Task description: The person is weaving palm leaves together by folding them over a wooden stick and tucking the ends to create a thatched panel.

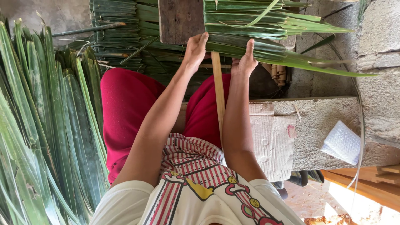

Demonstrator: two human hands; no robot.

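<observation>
**Both hands on folded palm leaves at the bamboo slat**

My left hand (195, 52) lies on the row of folded green palm leaves (250, 46), fingers stretched and pressing flat on the leaf edge just under a dark wooden board (180, 21). Not clenched; it holds the leaves down rather than wrapping them. My right hand (246, 62) sits just beside it, on the other side of the pale bamboo slat (217, 91), fingers extended up onto the same leaves, thumb tucked at the slat. Whether that thumb pinches anything I cannot tell.

The slat runs from my lap up under the leaves, between my two forearms. The leaf tips fan out toward the grey block wall (379, 46).

Packages: a flattened piece of whitish cardboard (273, 146) lies on the concrete ledge (316, 125) next to my right forearm, with a small pink patch at its edge. Farther along the ledge, a wad of clear bubble wrap (341, 141), well apart from my hands.

Surroundings: a thick bundle of loose long leaves (46, 133) stands at my left. Beyond my knees, finished leaf panels are stacked (114, 33) with a dark stick across them. Red trousers (125, 104), striped shirt. Sunlit wooden planks (375, 183) lie below the ledge.
</observation>
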